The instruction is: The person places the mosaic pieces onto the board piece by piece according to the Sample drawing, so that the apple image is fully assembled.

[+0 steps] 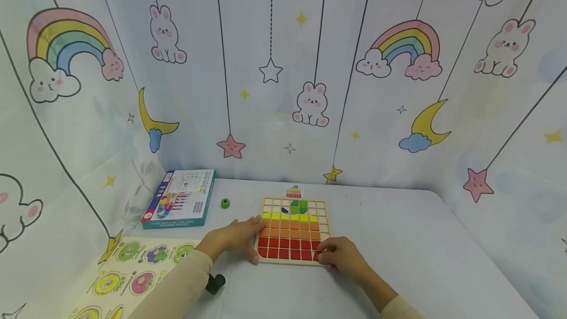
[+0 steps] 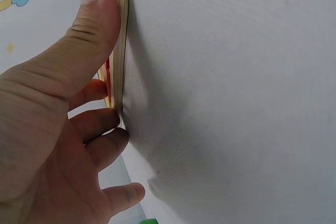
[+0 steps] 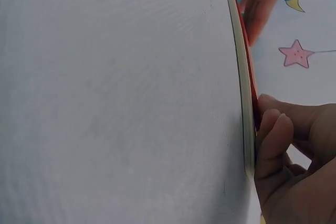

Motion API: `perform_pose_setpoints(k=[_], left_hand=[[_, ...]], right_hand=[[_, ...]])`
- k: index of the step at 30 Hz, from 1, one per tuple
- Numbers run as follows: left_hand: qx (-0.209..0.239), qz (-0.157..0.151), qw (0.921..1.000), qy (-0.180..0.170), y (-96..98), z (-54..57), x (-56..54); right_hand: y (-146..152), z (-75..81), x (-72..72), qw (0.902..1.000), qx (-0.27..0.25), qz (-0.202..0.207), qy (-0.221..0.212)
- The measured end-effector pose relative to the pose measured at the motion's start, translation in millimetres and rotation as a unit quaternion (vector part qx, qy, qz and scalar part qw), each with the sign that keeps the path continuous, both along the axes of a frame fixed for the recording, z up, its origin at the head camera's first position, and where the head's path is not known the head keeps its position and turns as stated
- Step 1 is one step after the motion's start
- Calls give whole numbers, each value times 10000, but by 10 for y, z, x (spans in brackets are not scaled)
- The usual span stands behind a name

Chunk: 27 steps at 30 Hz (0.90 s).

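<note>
A wooden grid board (image 1: 292,262) lies flat on the table with square tiles in rows of yellow, orange and red. Green pieces (image 1: 299,206) and a small blue piece (image 1: 285,210) sit near its top. My left hand (image 1: 236,240) rests against the left side, its thumb by the near-left corner and its fingertips along the edge. At the near-right corner my right hand (image 1: 341,256) pinches a red tile (image 1: 316,256) between thumb and fingers. In the right wrist view, those fingertips (image 3: 266,100) are right at the board's red edge; they partly hide the tile.
A small picture card (image 1: 294,191) lies just beyond the board. To the left are a green bead (image 1: 225,203), a boxed toy set (image 1: 179,198), a sheet of fruit pictures (image 1: 143,265) and a black object (image 1: 215,284). Printed curtains (image 1: 274,102) enclose the table.
</note>
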<state>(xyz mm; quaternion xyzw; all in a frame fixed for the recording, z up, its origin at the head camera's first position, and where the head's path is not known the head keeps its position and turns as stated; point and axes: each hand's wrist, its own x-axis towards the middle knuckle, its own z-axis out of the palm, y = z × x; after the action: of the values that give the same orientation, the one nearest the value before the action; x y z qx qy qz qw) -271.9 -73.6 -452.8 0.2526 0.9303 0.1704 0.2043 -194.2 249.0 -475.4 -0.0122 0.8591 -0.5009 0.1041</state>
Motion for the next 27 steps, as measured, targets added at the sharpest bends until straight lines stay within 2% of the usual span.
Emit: perform_pose_setpoints(k=[5, 9, 13, 17, 21, 27], left_hand=[[-8, 32, 10000, -52, 3, -16, 9], [-53, 47, 10000, -37, 8, -23, 11], [-39, 56, 10000, -24, -1, -24, 12], [-85, 69, 9999, -14, -16, -19, 7], [-130, 30, 9999, -4, -1, -15, 3], [-223, -84, 9997, 112, 41, -5, 0]], right_hand=[[-60, 14, 13, 9980, 588, -181, 174], [-100, 36, 10, 9921, 1146, -182, 484], [-136, 56, 1, 9894, 1337, -113, 558], [-138, 62, -7, 9894, 1338, -7, 558], [-96, 63, -10, 9933, 1042, 67, 494], [-36, 87, -28, 9954, 700, -130, 640]])
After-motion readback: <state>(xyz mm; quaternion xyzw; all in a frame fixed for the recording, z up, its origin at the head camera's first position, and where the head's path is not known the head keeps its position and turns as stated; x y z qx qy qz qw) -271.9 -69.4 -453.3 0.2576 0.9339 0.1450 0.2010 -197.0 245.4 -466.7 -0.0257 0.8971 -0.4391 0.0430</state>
